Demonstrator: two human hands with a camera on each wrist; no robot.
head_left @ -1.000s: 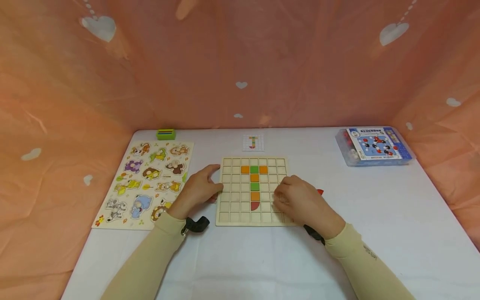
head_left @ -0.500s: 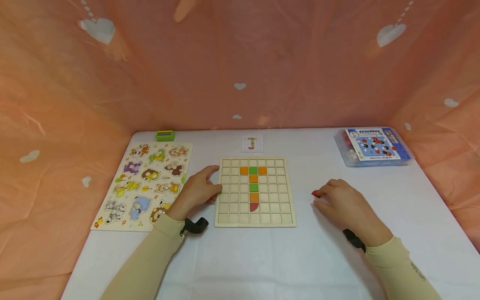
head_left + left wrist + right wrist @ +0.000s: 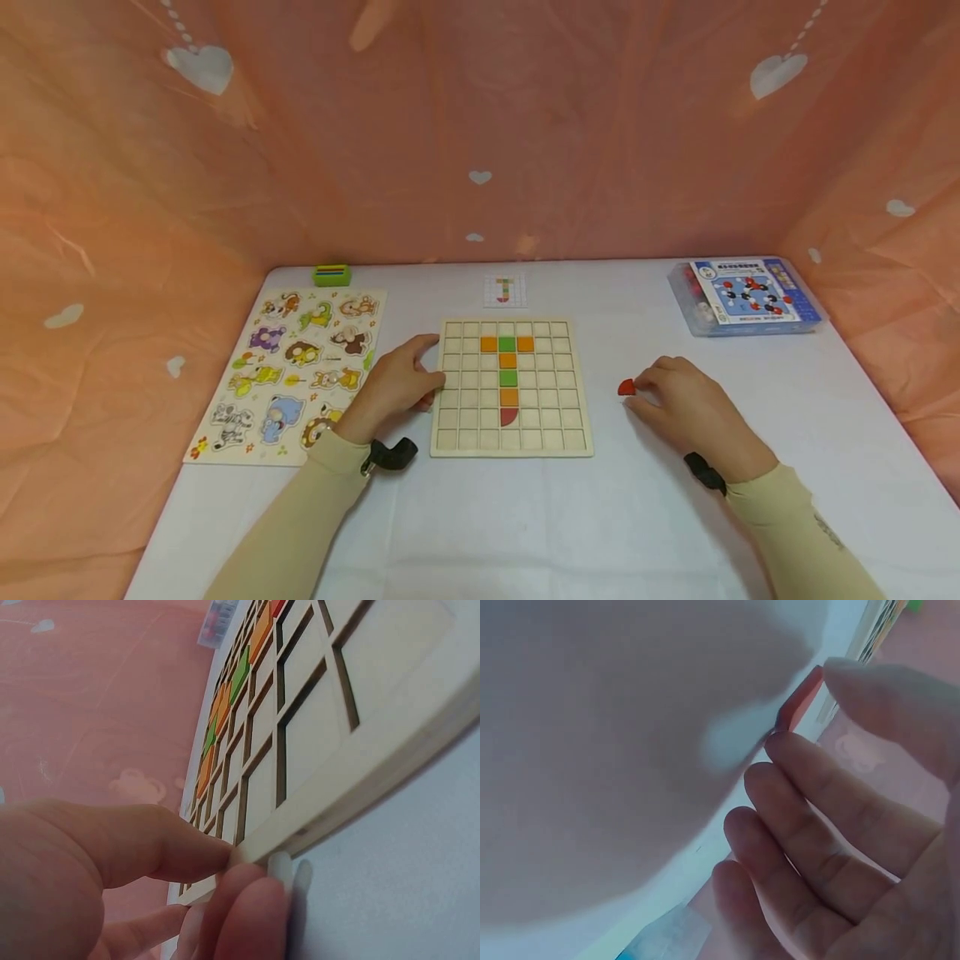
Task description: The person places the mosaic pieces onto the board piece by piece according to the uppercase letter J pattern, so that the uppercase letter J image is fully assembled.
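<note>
A wooden grid board (image 3: 465, 439) lies mid-table, with orange and green square tiles (image 3: 507, 360) in a T and a red quarter-circle tile (image 3: 509, 416) at its lower end. At the board's left edge my left hand (image 3: 396, 377) holds the rim; the left wrist view shows the thumb (image 3: 180, 844) on the rim and other fingertips curled against its side. Right of the board, my right hand (image 3: 686, 404) pinches a loose red quarter-circle tile (image 3: 626, 387) between thumb and index finger. In the right wrist view this tile (image 3: 801, 699) is seen nearly edge-on, near the table surface.
Behind the board lies a small pattern card (image 3: 506, 292) with a coloured J-like figure. An animal puzzle board (image 3: 296, 379) is on the left, with a green block (image 3: 332, 275) behind it. A clear plastic box (image 3: 750, 296) with a molecule picture stands at the back right.
My right hand has moved from the board's right side to the loose red tile and pinches it; the tile now shows more fully. My left hand stays at the left rim.
</note>
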